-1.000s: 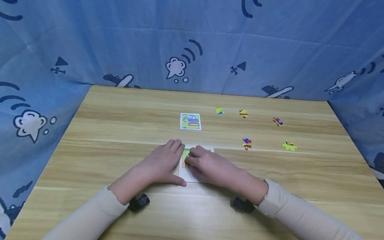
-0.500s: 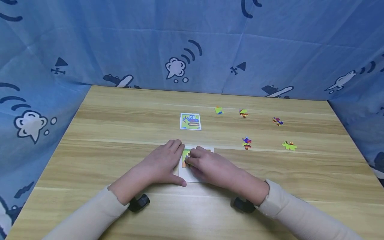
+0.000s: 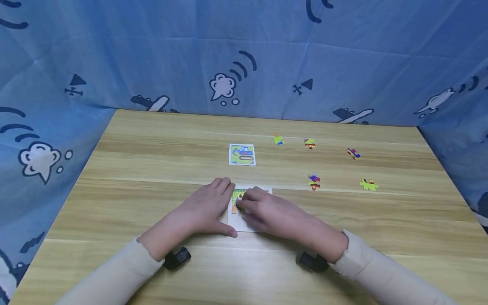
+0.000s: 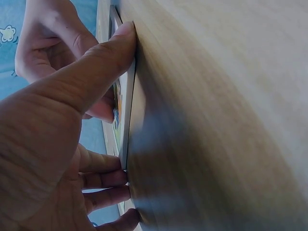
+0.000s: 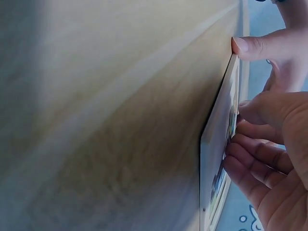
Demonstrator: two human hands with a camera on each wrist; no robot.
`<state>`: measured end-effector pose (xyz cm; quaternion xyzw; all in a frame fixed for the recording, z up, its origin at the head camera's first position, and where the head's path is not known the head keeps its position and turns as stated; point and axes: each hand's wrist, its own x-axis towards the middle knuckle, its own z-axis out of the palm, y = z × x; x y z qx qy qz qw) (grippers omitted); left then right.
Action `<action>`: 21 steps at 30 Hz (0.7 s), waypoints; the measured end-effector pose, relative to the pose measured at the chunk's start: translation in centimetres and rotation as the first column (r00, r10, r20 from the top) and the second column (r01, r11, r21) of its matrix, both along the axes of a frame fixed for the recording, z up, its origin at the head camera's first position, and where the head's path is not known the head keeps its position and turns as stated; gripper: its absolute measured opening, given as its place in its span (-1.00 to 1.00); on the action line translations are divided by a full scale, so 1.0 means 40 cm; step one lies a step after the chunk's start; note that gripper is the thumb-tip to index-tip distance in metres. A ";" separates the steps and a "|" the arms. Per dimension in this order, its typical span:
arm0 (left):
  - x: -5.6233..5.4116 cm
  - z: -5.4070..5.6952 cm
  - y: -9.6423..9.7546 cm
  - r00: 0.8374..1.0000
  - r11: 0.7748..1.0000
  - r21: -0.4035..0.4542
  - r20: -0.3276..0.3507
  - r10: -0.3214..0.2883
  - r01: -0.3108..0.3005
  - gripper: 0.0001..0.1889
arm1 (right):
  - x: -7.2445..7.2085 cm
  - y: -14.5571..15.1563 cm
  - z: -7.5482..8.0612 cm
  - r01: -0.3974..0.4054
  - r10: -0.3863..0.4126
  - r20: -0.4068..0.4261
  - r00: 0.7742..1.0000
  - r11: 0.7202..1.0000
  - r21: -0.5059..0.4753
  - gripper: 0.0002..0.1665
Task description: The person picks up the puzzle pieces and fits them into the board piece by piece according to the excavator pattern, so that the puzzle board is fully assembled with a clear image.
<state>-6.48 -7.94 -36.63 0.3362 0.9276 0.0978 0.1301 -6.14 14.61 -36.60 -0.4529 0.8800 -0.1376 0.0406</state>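
Note:
A white puzzle board (image 3: pixel 238 222) lies flat at the middle of the table, with colourful pieces (image 3: pixel 234 207) fitted at its left and far side. My left hand (image 3: pixel 206 205) rests along its left edge, fingers stretched out. The left thumb (image 4: pixel 126 30) presses on the near edge of the board in the left wrist view. Over the board, my right hand (image 3: pixel 268 209) pinches a small puzzle piece down against it between thumb and bent fingers. Those fingers (image 5: pixel 250 166) hide most of the piece and much of the board.
Beyond the board lies a square picture card (image 3: pixel 242 154) showing a blue digger. Several loose puzzle pieces are spread to the right, among them a green one (image 3: pixel 368 184) and a red-blue one (image 3: pixel 314 181). A blue patterned cloth (image 3: pixel 244 55) hangs behind the table.
My right hand has shifted very slightly to the right and its fingers have moved a little, showing more of the fitted pieces. The left hand stays in place.

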 end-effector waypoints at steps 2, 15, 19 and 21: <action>0.000 0.000 -0.001 1.000 1.000 0.002 -0.001 -0.001 0.001 0.20 | -0.001 0.005 0.000 0.007 -0.007 0.010 1.000 1.000 -0.005 -0.61; 0.001 0.000 0.003 0.998 0.999 -0.037 0.050 0.030 -0.028 0.30 | -0.020 0.109 0.004 0.218 -0.217 0.055 0.975 0.976 -0.019 -0.58; 0.000 -0.002 0.003 0.998 0.999 -0.040 0.048 0.038 -0.036 0.30 | -0.036 0.163 0.000 0.274 -0.273 0.034 0.961 0.961 -0.033 -0.62; 0.000 -0.003 0.002 0.998 0.998 -0.041 0.045 0.039 -0.038 0.30 | -0.042 0.193 -0.003 0.300 -0.299 0.025 0.954 0.953 -0.041 -0.64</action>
